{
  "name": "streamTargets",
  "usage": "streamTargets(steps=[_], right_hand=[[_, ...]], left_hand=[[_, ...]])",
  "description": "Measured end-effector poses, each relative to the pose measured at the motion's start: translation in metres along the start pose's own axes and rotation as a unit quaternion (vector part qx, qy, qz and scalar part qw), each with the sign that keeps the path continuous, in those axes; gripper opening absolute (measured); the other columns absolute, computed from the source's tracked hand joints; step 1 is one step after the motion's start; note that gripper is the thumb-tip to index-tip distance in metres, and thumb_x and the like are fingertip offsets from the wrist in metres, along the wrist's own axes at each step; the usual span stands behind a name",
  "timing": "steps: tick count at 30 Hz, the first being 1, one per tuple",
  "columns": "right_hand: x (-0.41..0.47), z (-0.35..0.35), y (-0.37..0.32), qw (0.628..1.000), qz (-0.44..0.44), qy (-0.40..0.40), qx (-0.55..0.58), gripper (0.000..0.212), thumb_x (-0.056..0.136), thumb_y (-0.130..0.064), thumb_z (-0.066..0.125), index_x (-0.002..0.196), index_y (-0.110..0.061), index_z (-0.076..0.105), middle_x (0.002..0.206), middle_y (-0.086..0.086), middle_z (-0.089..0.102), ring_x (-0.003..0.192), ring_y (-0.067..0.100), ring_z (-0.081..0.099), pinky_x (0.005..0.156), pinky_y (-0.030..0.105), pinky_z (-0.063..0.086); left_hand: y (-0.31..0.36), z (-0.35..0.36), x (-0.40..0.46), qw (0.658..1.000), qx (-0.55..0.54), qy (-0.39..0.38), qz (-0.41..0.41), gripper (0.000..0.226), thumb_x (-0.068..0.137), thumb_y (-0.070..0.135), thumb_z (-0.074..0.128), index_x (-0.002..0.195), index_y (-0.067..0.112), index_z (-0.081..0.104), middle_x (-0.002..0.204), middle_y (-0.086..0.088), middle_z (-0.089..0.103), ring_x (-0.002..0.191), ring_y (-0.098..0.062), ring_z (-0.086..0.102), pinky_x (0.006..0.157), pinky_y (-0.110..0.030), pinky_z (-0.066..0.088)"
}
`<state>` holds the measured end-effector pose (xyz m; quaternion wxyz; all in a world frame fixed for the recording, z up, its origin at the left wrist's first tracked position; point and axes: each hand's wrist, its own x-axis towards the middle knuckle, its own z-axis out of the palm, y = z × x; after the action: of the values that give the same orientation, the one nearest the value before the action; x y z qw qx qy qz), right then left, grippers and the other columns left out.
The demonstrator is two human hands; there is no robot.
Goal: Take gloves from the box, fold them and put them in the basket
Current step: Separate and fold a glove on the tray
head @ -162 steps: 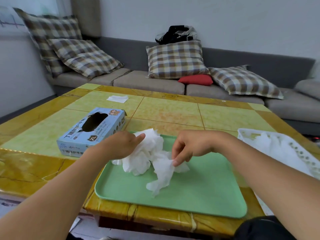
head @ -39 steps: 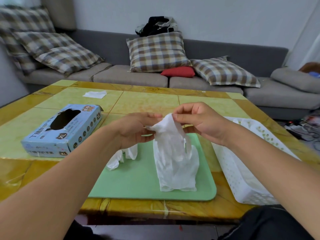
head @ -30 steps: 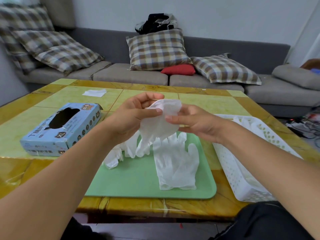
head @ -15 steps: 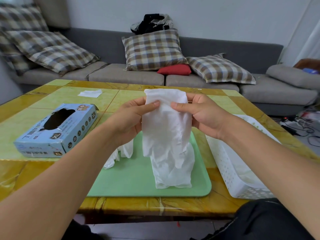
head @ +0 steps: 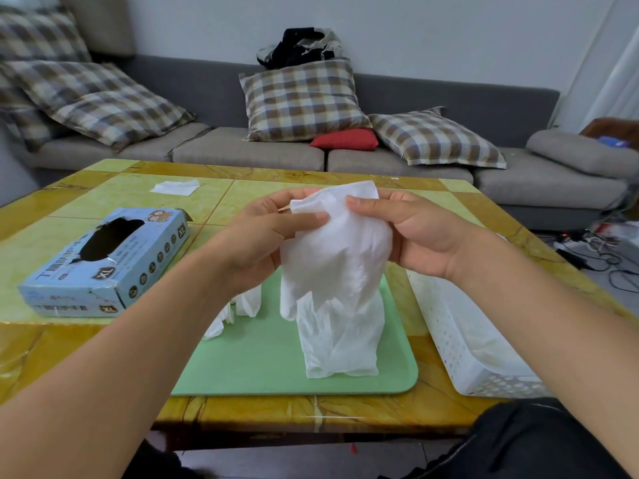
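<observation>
I hold a white glove [head: 337,250] up above the green tray [head: 262,361], cuff on top and fingers hanging down. My left hand [head: 256,243] pinches the cuff's left side and my right hand [head: 411,233] pinches its right side. Another white glove [head: 340,344] lies flat on the tray below it, partly hidden. More crumpled gloves [head: 238,309] sit on the tray behind my left forearm. The blue glove box [head: 107,264] stands to the left, its torn opening facing up. The white perforated basket [head: 466,344] is at the right, holding white gloves.
A white scrap [head: 174,186] lies at the far side of the yellow tiled table [head: 269,188]. A grey sofa with checked cushions [head: 304,98] runs behind the table. Cables [head: 601,250] lie on the floor at the right.
The held glove has sagged and bunched a little between my hands since half a second ago, its cuff lower and more slack. Earlier I lifted it from the tray.
</observation>
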<state>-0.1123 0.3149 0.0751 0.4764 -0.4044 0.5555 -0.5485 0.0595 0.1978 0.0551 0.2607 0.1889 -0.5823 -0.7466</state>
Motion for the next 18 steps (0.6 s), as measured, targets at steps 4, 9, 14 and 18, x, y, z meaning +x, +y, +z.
streamTargets(steps=[4,9,14,18], right_hand=[[0.008,-0.008,0.006,0.996,0.084,0.010,0.014,0.034,0.093,-0.019,0.068,0.124,-0.006,0.070,0.113,0.010,0.074,0.093,0.021,0.072,0.083,0.033,0.060],[0.025,-0.011,0.024,0.988,0.125,0.086,-0.038,0.032,0.091,-0.019,0.071,0.122,-0.009,0.070,0.099,0.004,0.075,0.080,0.018,0.069,0.073,0.030,0.057],[0.027,-0.008,-0.003,0.965,-0.197,0.158,-0.065,0.016,0.093,-0.010,0.070,0.108,-0.010,0.074,0.108,0.008,0.077,0.092,0.017,0.072,0.086,0.035,0.058],[0.019,-0.014,-0.001,0.932,-0.267,0.160,-0.189,0.013,0.090,-0.005,0.073,0.103,-0.005,0.075,0.091,0.002,0.075,0.078,0.006,0.066,0.074,0.023,0.055]], left_hand=[[0.007,0.003,0.001,0.993,0.000,-0.047,-0.111,0.038,0.080,0.013,0.069,0.118,0.007,0.069,0.110,-0.013,0.075,0.093,-0.024,0.074,0.078,-0.034,0.062],[-0.013,0.004,0.027,0.983,0.064,0.079,-0.150,0.016,0.092,0.014,0.069,0.106,0.007,0.069,0.093,-0.006,0.076,0.079,-0.018,0.071,0.080,-0.031,0.059],[0.013,0.007,0.044,0.979,0.069,0.119,0.154,0.023,0.089,0.008,0.072,0.111,0.015,0.068,0.096,-0.007,0.077,0.086,-0.018,0.073,0.074,-0.028,0.060],[0.010,0.005,0.037,0.962,0.160,0.067,0.212,0.020,0.090,0.006,0.071,0.104,0.021,0.072,0.094,0.003,0.079,0.090,-0.011,0.074,0.076,-0.019,0.055]])
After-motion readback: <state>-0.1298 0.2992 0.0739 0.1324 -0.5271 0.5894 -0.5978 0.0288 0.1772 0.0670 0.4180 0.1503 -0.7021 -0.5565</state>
